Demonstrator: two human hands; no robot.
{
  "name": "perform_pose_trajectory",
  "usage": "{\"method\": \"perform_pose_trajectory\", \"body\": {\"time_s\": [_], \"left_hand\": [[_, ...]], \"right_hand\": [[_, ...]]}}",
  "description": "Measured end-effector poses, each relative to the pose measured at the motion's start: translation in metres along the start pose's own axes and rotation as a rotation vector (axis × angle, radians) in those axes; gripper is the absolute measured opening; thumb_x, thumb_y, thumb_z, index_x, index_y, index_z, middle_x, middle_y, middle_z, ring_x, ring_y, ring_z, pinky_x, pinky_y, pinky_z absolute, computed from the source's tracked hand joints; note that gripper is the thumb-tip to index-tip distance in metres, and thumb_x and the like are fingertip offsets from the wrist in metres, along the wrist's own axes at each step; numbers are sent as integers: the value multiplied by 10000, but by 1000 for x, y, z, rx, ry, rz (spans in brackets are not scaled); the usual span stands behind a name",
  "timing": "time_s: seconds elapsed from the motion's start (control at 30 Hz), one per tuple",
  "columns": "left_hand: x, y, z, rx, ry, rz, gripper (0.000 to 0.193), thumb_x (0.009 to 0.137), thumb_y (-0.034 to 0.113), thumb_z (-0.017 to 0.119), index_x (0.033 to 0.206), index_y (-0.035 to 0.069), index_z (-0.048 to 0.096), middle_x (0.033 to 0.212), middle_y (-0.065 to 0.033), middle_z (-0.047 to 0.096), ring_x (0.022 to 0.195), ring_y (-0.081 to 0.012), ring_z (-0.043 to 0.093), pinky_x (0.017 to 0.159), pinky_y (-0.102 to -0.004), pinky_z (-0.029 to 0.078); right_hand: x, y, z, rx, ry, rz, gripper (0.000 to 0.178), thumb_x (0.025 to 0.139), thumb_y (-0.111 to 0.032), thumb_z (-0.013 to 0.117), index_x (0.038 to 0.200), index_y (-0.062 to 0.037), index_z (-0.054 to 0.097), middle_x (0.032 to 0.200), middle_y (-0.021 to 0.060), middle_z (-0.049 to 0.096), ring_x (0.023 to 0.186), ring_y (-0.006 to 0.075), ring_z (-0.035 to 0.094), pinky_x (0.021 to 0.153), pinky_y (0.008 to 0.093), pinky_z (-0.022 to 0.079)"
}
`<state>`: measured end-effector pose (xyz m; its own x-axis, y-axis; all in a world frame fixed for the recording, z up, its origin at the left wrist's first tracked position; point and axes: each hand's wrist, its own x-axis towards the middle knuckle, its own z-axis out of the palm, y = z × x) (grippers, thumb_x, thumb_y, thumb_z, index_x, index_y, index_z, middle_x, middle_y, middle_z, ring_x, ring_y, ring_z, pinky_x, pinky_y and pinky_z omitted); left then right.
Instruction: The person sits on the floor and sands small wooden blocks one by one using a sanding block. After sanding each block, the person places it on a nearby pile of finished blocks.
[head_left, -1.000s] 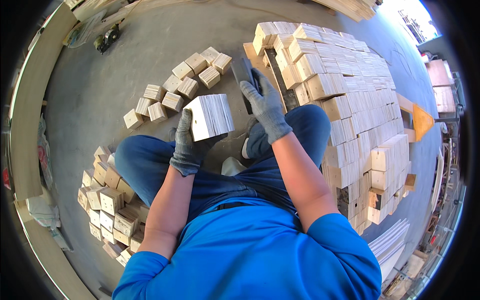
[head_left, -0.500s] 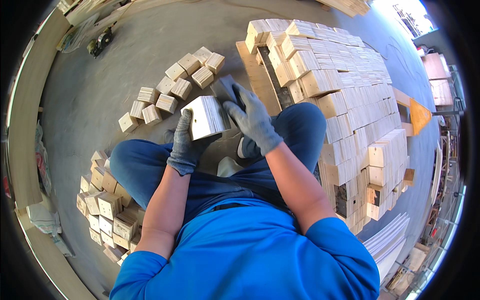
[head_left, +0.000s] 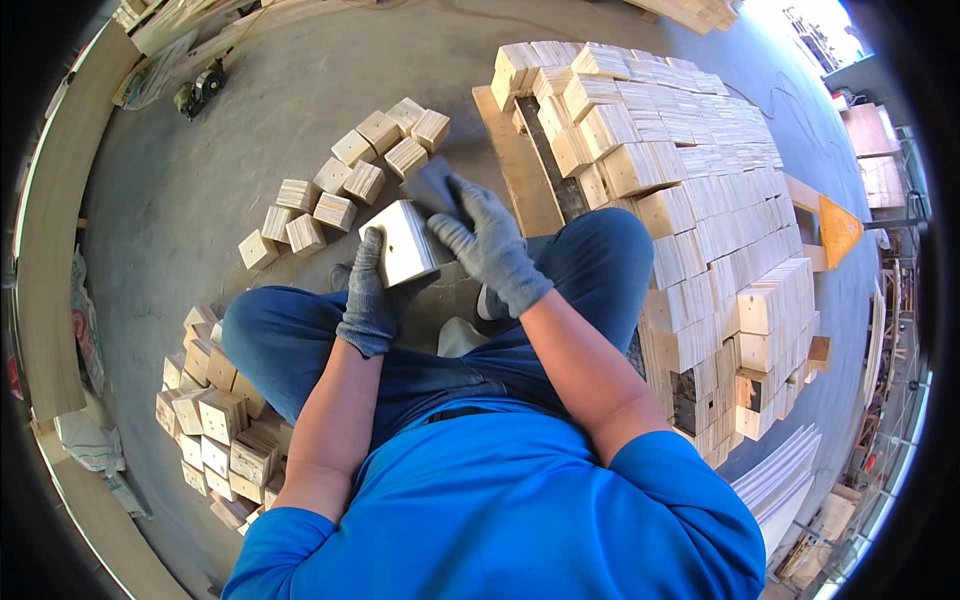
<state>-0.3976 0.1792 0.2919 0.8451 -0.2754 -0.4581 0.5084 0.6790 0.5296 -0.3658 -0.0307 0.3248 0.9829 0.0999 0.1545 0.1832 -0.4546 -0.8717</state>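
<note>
My left hand point(head_left: 374, 300), in a grey knit glove, is closed round the near left side of a plywood block point(head_left: 398, 243). The block is tilted above my crossed legs, its pale face with a small dark hole turned up. My right hand point(head_left: 492, 245), gloved alike, grips a dark grey flat pad point(head_left: 434, 186), which looks like a sanding block. The pad lies at the plywood block's far right edge, and motion blurs it a little. Whether it presses on the edge or hovers just above it, I cannot tell.
Several loose plywood blocks point(head_left: 335, 209) lie on the grey floor ahead. A large stack of blocks point(head_left: 700, 200) fills a pallet point(head_left: 520, 165) to my right. Another pile point(head_left: 215, 410) sits by my left knee. A dark green tool point(head_left: 201, 90) rests on the floor at far left.
My right hand has moved the pad left across the plywood block's edge. The block has tilted slightly in my left hand, so less of its layered right side shows.
</note>
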Motion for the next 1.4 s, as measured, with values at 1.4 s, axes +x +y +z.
{"method": "perform_pose_trajectory", "body": {"time_s": [1.4], "left_hand": [[-4, 16, 4, 823, -135, 520, 1053, 735, 276, 1009, 1569, -11, 433, 1459, -149, 620, 1319, -226, 612, 1133, -384, 504]], "right_hand": [[8, -10, -71, -48, -308, 120, 646, 967, -394, 780, 1443, 10, 620, 1367, 244, 692, 1257, 342, 686, 1072, 397, 529]]}}
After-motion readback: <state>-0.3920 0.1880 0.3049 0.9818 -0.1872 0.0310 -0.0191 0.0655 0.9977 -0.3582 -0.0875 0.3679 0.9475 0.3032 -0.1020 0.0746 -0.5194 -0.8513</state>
